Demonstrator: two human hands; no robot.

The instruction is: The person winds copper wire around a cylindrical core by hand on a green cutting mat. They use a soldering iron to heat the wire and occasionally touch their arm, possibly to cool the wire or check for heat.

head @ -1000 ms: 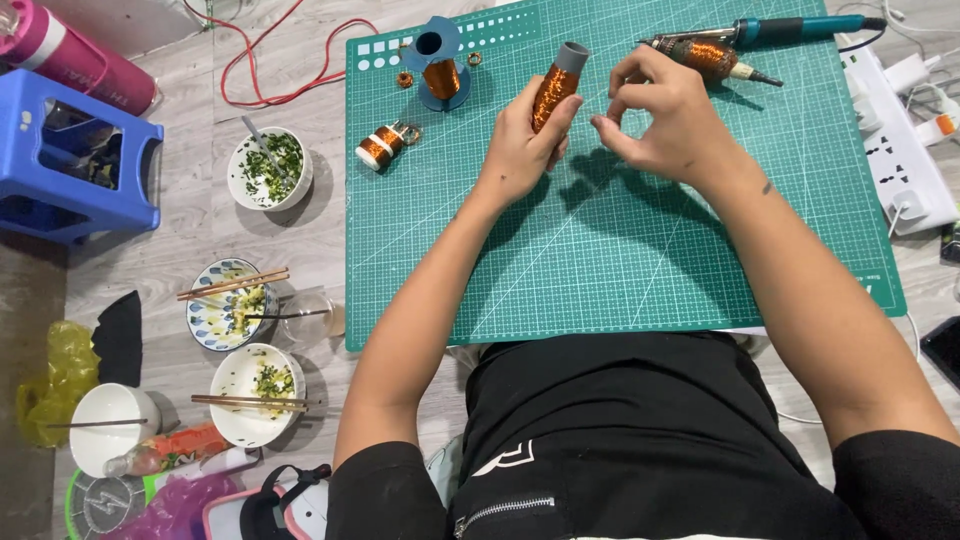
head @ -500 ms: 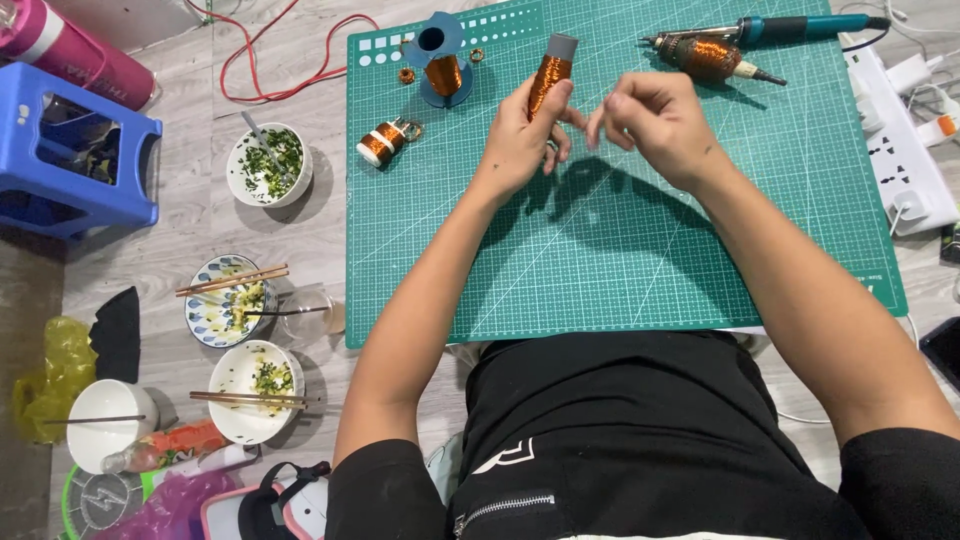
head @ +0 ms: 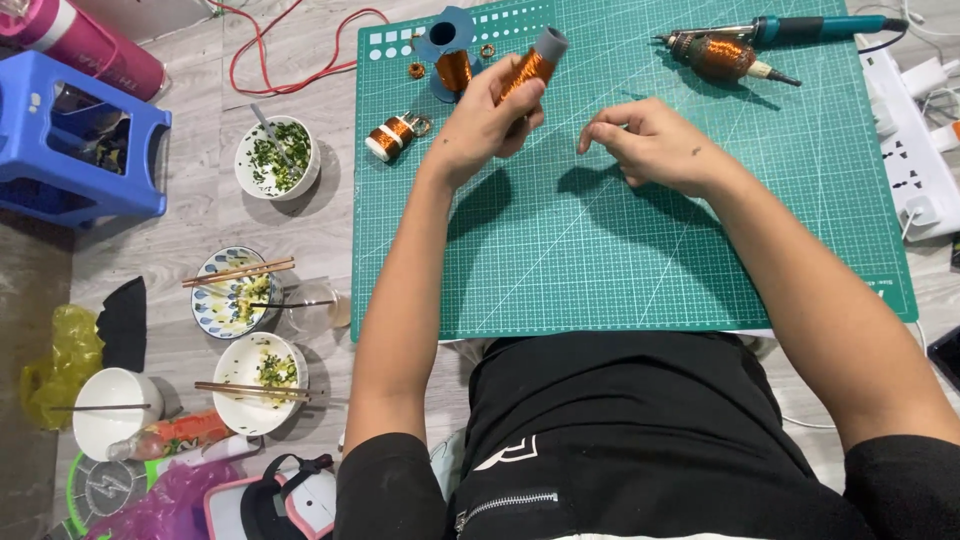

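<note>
While the left hand (head: 488, 120) grips a copper wire spool (head: 528, 70) with a grey end cap, holding it tilted above the green cutting mat (head: 620, 250), the right hand (head: 650, 145) hovers just beside it, fingers loosely curled and pinched together; whether they hold a wire cannot be told. A smaller copper spool (head: 390, 135) lies on the mat's left edge, and a wound coil tool (head: 720, 55) rests near the top right.

Copper spool (head: 527, 72), green gridded mat (head: 620, 250)
</note>
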